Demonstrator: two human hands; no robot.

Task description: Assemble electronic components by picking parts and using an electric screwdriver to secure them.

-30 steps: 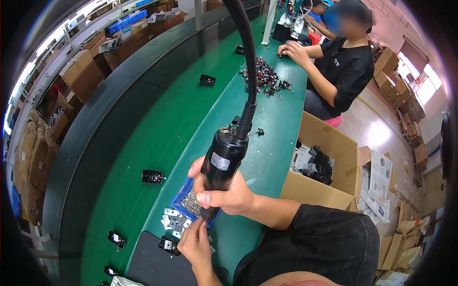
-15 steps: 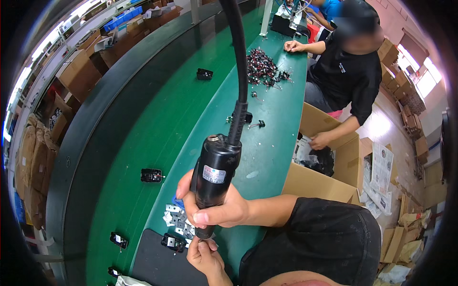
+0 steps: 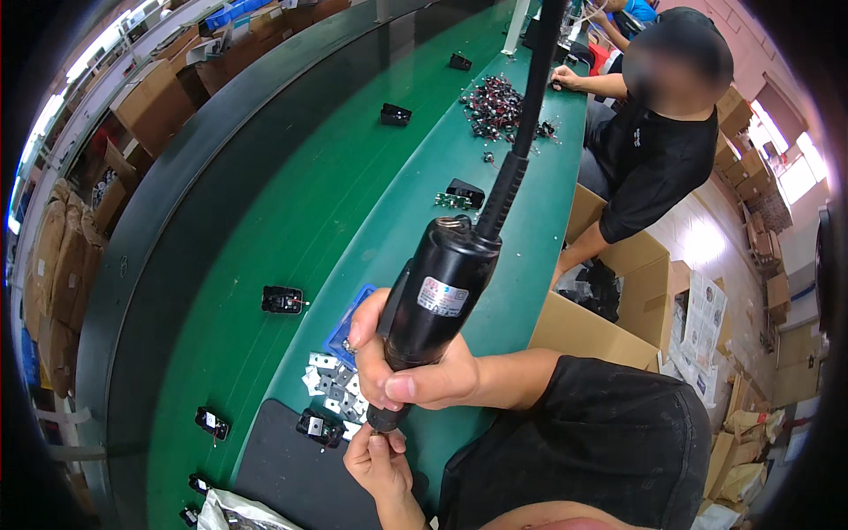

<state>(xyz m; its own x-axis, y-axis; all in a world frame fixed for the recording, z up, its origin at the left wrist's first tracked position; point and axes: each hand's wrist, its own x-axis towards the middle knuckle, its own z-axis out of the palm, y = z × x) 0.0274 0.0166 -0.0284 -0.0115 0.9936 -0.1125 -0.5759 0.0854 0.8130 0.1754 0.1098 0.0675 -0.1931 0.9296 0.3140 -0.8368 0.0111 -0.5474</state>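
Note:
My right hand is wrapped round a black electric screwdriver, its cable rising from the top and its tip pointing down. At that tip the fingers of my left hand are pinched together; whatever they hold is too small to make out. Beside them, on a dark mat, lies a black housing with a pale plate and wires. Small silver metal plates are heaped just beyond, next to a blue tray partly hidden by my right hand.
A green conveyor belt on the left carries several black housings. Farther up the bench are a pile of small wired parts and a housing with a circuit board. A co-worker sits at right by an open carton.
The screwdriver and my right hand have shifted right and tilted, uncovering more of the blue tray. The co-worker's near hand has moved left at the carton. Another housing shows far up the belt.

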